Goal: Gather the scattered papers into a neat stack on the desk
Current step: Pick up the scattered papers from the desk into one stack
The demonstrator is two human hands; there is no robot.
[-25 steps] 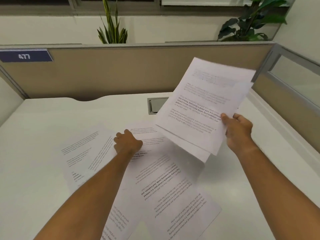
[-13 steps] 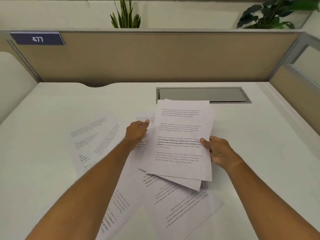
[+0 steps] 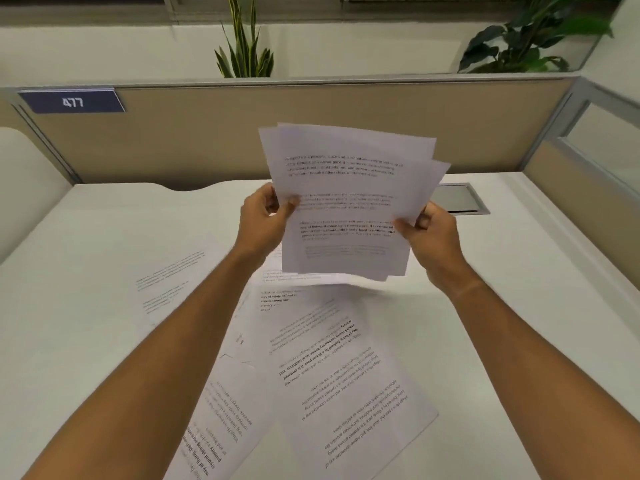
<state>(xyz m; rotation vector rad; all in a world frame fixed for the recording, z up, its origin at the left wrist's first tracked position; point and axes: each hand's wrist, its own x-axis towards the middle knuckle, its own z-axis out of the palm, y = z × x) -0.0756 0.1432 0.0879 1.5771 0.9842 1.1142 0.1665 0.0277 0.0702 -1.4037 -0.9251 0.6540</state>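
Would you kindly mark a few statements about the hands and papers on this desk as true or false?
1. Both hands hold the lifted sheaf of papers. True: left hand, right hand.
2. The sheaf is squared up. False: its sheets are fanned.
3. Loose sheets lie on the desk. True.
4. The partition sign reads 123. False: 477.

held sheets (image 3: 346,202): fanned, raised | loose papers (image 3: 332,368): overlapping on desk (image 3: 86,271)
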